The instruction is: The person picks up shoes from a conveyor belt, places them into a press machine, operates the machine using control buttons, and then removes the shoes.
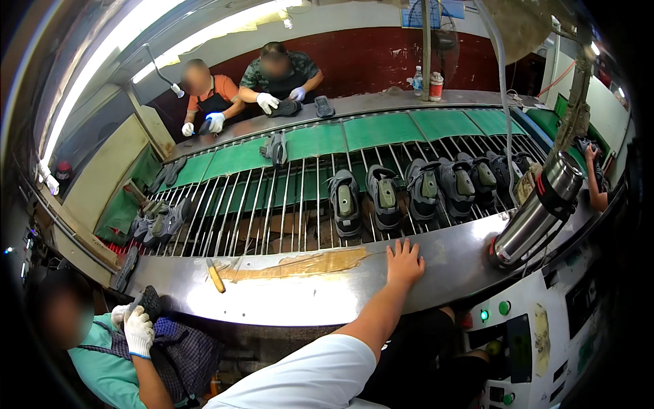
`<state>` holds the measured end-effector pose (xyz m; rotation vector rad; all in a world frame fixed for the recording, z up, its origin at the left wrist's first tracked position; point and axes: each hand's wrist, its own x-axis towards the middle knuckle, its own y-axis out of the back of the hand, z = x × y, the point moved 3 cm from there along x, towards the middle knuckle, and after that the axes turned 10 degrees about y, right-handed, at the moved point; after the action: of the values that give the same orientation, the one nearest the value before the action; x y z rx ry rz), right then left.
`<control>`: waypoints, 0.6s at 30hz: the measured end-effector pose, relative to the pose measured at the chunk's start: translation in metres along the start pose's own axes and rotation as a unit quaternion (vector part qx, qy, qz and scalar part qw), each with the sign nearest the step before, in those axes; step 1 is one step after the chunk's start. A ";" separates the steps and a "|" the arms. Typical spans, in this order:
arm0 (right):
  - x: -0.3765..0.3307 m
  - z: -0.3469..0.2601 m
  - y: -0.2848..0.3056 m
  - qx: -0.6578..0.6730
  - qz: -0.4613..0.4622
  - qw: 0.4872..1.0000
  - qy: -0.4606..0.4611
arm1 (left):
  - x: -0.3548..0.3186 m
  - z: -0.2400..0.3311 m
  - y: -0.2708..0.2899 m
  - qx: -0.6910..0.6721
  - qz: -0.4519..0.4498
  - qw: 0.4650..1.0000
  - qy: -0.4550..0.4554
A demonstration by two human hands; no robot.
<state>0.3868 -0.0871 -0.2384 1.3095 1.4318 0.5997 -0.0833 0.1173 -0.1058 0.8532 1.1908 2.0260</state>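
My left hand lies palm down on the metal ledge, its fingers spread and holding nothing. Just beyond its fingertips, a row of grey shoes stands on the metal bars of the conveyor. The nearest are a grey shoe and a second shoe, each with an olive-green piece in its opening. A third shoe and several more continue to the right. To the left of my hand, brown tape is stuck along the ledge, and a yellow-handled tool lies there. My right hand is out of view.
A steel thermos stands right on the ledge, above a control panel. Two gloved people work across the green belt; a person in a teal shirt holds a sole at left. More shoes sit at the left end.
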 end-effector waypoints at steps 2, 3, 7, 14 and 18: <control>0.002 -0.002 0.000 -0.001 -0.001 1.000 0.002 | 0.001 0.000 -0.001 -0.001 0.002 1.000 0.001; 0.001 -0.003 0.000 -0.003 -0.001 1.000 0.004 | 0.001 -0.001 -0.002 -0.001 0.004 1.000 0.002; 0.002 -0.003 0.001 -0.004 -0.002 1.000 0.007 | 0.001 -0.002 -0.003 -0.005 0.004 1.000 0.003; 0.004 -0.004 0.003 -0.007 -0.002 1.000 0.018 | 0.001 -0.006 -0.003 -0.001 0.000 1.000 0.006; 0.000 -0.002 0.005 -0.008 0.005 1.000 0.018 | 0.001 -0.004 0.000 -0.011 -0.012 1.000 0.002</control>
<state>0.3874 -0.0855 -0.2333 1.2999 1.4467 0.6431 -0.0867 0.1159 -0.1072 0.8204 1.1745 2.0188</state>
